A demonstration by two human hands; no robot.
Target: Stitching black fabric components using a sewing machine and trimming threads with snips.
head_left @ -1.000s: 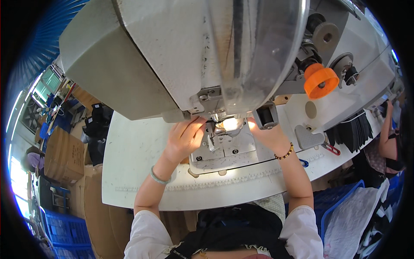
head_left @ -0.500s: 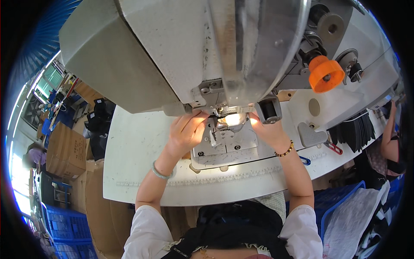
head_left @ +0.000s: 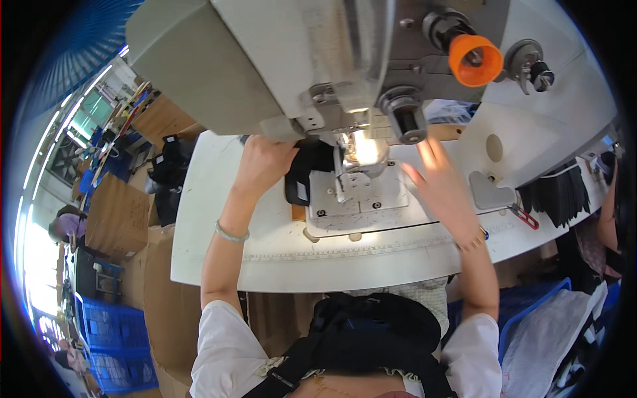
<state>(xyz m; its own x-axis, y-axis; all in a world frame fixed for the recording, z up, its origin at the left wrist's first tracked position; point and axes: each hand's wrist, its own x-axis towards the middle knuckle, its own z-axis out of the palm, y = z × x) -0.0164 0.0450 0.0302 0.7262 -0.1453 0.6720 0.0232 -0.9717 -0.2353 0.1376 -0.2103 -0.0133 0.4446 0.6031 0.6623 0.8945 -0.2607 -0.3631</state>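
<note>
My left hand [head_left: 264,166] is closed on a black fabric piece [head_left: 302,174] at the left of the sewing machine's lit needle area [head_left: 363,147]. One end of the piece hangs over the left edge of the metal needle plate [head_left: 358,192]. Part of it is hidden behind my fingers and the machine head [head_left: 265,53]. To the right of the plate, my right hand [head_left: 443,192] holds nothing. Its fingers are apart, slightly blurred, with the tips below the dark tension knob [head_left: 406,116].
An orange cap [head_left: 475,61] sticks out from the machine. On the right of the white table [head_left: 225,265] lie a grey pad [head_left: 490,191], red-handled snips [head_left: 525,217] and a stack of black strips [head_left: 556,197]. Blue baskets [head_left: 119,331] and a cardboard box [head_left: 116,215] stand at left.
The black fabric piece now shows beside the needle plate, with my left hand farther left. My right hand has moved right, away from the needle, and its fingers have spread. The view has shifted.
</note>
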